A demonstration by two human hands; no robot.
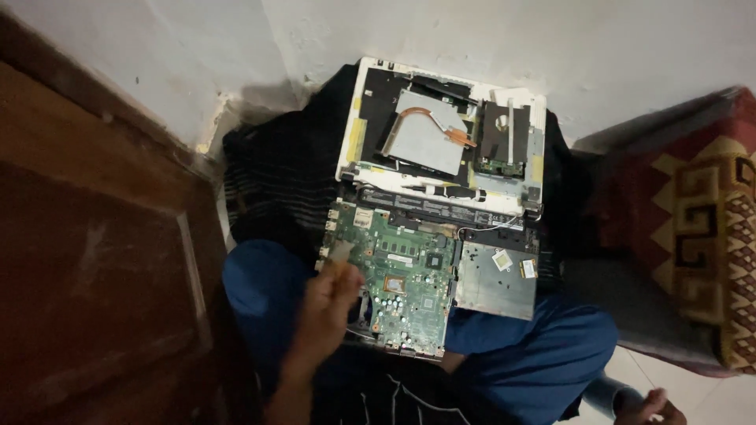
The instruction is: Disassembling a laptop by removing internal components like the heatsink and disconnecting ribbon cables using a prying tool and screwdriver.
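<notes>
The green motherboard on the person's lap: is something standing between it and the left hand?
Nothing visible stands between them. The left hand already rests at the left edge of the green motherboard, its fingertips over the board. The right hand is far off at the lower right corner, apart from the board.

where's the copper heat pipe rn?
Head view, upper centre: the copper heat pipe curves across the grey metal plate in the white case half by the wall, above the green motherboard.

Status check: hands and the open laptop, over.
Left hand on the green motherboard, grip unclear. Right hand at frame edge, off the laptop. Nothing in the way.
</notes>
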